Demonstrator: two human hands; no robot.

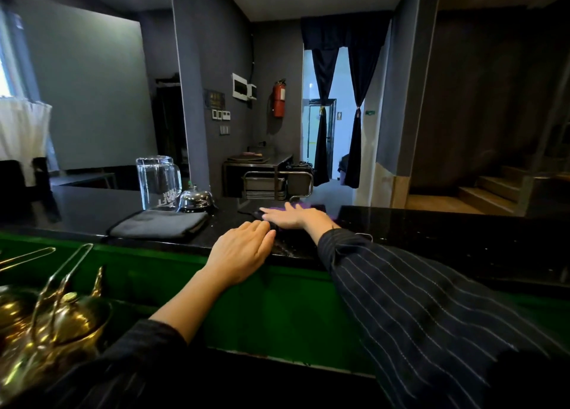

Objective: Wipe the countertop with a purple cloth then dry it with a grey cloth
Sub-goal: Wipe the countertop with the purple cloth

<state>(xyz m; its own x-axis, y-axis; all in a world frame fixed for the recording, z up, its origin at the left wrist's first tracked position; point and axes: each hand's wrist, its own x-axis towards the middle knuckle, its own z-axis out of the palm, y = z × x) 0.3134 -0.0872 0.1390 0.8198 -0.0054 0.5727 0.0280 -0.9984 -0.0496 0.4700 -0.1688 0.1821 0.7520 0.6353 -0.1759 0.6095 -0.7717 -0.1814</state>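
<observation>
The black countertop (pixel 431 236) runs across the middle of the view. My right hand (pixel 293 216) lies flat, palm down, pressed on the purple cloth (pixel 303 206), which shows only as a blurred purple edge beyond the fingers. My left hand (pixel 243 253) rests flat on the counter's near edge, fingers together, holding nothing. The grey cloth (pixel 159 225) lies folded on the counter to the left of both hands, untouched.
A glass pitcher (pixel 157 182) and a chrome call bell (pixel 196 199) stand behind the grey cloth. Brass teapots (pixel 58 319) with tall handles sit on the lower ledge at the bottom left. A green panel (pixel 277 303) fronts the counter below my arms.
</observation>
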